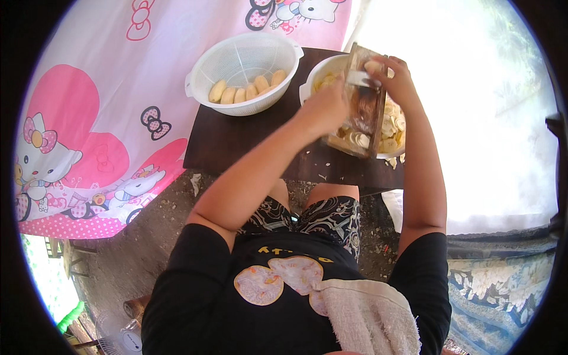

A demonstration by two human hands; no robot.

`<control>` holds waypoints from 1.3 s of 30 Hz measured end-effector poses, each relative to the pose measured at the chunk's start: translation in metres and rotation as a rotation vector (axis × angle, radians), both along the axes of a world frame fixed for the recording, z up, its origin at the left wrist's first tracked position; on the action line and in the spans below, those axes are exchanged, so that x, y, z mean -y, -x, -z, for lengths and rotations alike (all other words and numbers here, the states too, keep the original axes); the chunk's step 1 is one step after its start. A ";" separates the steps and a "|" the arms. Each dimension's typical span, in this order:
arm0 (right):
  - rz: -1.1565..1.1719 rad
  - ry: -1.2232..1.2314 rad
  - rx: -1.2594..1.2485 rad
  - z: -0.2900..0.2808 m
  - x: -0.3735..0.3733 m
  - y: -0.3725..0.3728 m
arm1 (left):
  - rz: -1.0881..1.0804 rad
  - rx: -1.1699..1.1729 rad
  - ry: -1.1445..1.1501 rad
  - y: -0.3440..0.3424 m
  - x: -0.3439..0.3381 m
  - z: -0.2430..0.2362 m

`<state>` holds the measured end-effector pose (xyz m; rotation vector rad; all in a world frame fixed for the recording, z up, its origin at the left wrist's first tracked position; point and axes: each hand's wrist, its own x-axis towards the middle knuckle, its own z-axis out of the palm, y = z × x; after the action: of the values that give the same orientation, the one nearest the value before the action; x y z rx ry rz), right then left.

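My right hand (396,77) is closed around a peeled banana (373,66) at the top of a wooden slicer (365,106) with a pale metal strip across it. My left hand (328,103) is closed at the slicer's left side, its fingertips partly hidden. The slicer lies tilted across a white bowl (387,155) containing many pale banana slices (391,124); some slices also sit at the slicer's lower end. To the left, a white mesh colander (260,107) holds several peeled bananas (218,90).
Both containers stand on a dark wooden table (236,145) with small scraps on it. A pink printed curtain (100,118) hangs at the left and a bright white sheet (485,148) at the right. A towel (361,307) hangs over my shirt.
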<state>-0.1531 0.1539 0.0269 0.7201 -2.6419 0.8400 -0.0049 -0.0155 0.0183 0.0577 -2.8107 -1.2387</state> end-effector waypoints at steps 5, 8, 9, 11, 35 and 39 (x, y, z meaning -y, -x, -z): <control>0.016 0.624 0.253 -0.013 -0.014 -0.001 | 0.066 -0.228 -0.071 0.023 0.049 -0.045; 0.007 0.322 0.401 -0.008 -0.011 0.002 | 0.101 -0.196 -0.115 0.029 0.068 -0.077; -0.023 0.261 0.458 -0.004 -0.008 0.001 | 0.085 -0.203 -0.104 0.030 0.070 -0.082; -0.121 0.102 0.332 0.003 0.000 -0.005 | 0.081 -0.267 -0.122 0.033 0.075 -0.092; -0.135 0.056 0.003 -0.019 -0.002 0.007 | -0.103 -0.092 0.126 0.015 0.011 0.006; -0.164 -0.048 0.026 -0.007 0.017 0.023 | -0.159 -0.092 0.165 0.011 -0.002 0.009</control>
<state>-0.1758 0.1366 0.0335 0.9553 -2.6617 0.8351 -0.0156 -0.0139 0.0090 0.2058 -2.7555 -0.9485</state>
